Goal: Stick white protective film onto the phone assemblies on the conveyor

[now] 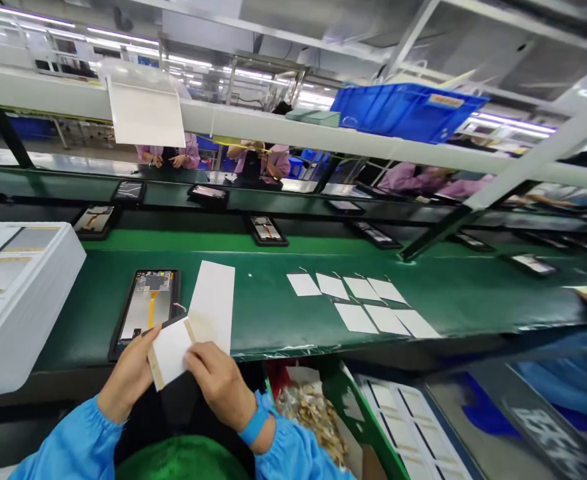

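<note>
My left hand (130, 367) grips a flat white battery (170, 353) by its left edge, thumb on top. The battery has a dark end with a short wire lead, and tan tape strips along two sides. At its right edge, the fingers of my right hand (220, 380) are pinched at a tan tape strip (190, 331); the fingertips partly hide the contact. Behind the battery lies a white card (214, 293), flat on the green bench. An opened tablet (146, 303) with a yellow ribbon cable lies just beyond my left hand.
Several white batteries (358, 318) lie in two rows on the bench (273, 313). White foam trays (48, 287) stand at left. Below right, a green bin (333, 373) holds tan scraps, beside another battery tray (413, 427). Tablets (266, 230) line the belt; co-workers (260, 160) sit across.
</note>
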`<state>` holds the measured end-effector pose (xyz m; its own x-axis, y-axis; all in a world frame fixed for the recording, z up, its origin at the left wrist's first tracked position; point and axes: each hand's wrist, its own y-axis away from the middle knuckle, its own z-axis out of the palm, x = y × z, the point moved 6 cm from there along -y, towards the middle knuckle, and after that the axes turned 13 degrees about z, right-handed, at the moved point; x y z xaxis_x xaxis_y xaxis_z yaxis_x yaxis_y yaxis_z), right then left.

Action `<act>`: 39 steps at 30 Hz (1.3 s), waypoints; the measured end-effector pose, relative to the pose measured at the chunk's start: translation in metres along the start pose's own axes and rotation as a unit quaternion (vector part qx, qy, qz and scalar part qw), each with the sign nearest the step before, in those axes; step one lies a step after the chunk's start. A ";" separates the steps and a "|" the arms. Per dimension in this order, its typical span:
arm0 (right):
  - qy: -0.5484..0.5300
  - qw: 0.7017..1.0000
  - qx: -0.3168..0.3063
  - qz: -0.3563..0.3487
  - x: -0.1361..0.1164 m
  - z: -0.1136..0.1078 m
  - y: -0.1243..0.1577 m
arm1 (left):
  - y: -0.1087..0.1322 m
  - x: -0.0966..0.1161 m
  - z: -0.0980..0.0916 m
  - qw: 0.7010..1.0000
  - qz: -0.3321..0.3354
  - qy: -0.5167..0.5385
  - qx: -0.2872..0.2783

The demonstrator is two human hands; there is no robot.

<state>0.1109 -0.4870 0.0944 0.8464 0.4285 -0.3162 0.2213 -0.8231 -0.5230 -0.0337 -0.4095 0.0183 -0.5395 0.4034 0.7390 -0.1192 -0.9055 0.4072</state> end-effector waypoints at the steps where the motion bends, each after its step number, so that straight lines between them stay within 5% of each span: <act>1: 0.001 1.000 -0.002 0.007 0.006 -0.003 0.002 | -0.001 -0.003 0.006 1.000 -0.009 0.007 -0.005; 8: 0.024 0.999 -0.037 -0.002 0.026 -0.013 0.008 | -0.008 -0.008 0.021 0.995 -0.072 0.062 -0.013; 13: 0.055 0.997 -0.049 -0.020 0.022 -0.006 0.011 | -0.005 -0.007 0.025 0.990 -0.108 0.059 -0.069; 19: 0.032 0.996 -0.068 -0.040 0.027 0.004 0.012 | 0.003 0.001 0.029 0.981 -0.050 -0.019 -0.186; 22: -0.034 0.990 0.026 0.136 0.075 -0.019 0.004 | 0.014 -0.001 0.031 0.965 -0.082 -0.041 -0.244; 24: -0.034 0.948 0.120 0.293 0.110 -0.038 0.006 | 0.017 -0.005 0.031 0.962 -0.111 -0.019 -0.249; 26: -0.029 0.924 0.156 0.348 0.118 -0.045 0.009 | 0.014 -0.009 0.032 0.965 -0.122 0.028 -0.229; 30: -0.094 0.983 0.015 0.158 0.053 -0.018 0.004 | -0.001 -0.020 0.036 0.970 -0.106 0.111 -0.190; 33: -0.096 0.990 -0.101 0.032 -0.003 0.002 0.006 | -0.008 -0.026 0.035 0.973 -0.104 0.126 -0.163; 39: 0.033 0.990 -0.107 -0.082 -0.028 -0.001 -0.001 | -0.009 -0.025 0.034 0.978 -0.080 0.136 -0.140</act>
<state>0.0870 -0.4987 0.1046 0.8192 0.5429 -0.1850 0.4492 -0.8078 -0.3818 0.0091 -0.4071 0.0141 -0.6918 0.5280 0.4926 -0.4235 -0.8492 0.3154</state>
